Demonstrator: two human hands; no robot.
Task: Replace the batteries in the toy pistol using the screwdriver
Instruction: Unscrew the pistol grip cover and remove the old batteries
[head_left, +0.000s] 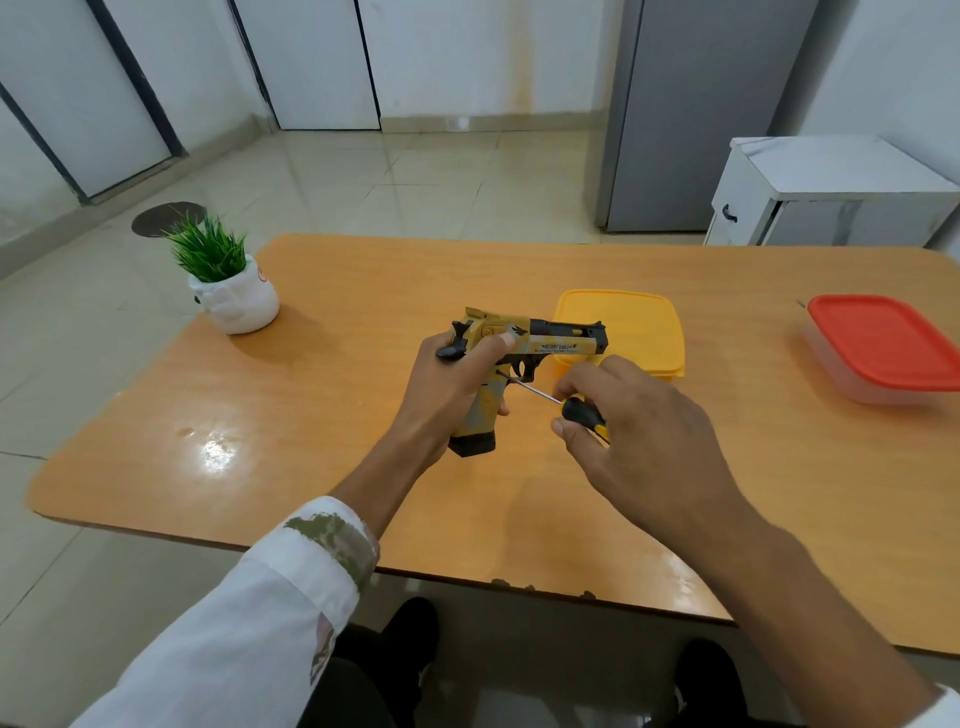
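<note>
left hand (451, 384) gripping toy pistol (524, 345), right hand (628, 415) pinching screwdriver (574, 408)

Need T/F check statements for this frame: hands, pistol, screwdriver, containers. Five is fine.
1. The left hand grips the toy pistol by its handle. True.
2. The screwdriver lies loose on the table. False: the right hand holds it, with the tip at the pistol's handle below the trigger.
3. The yellow container sits on the table beyond the pistol. True.
4. The red-lidded container is on the table's left side. False: it is at the right edge; the potted plant is on the left.
5. The pistol's muzzle points left. False: it points right.
</note>
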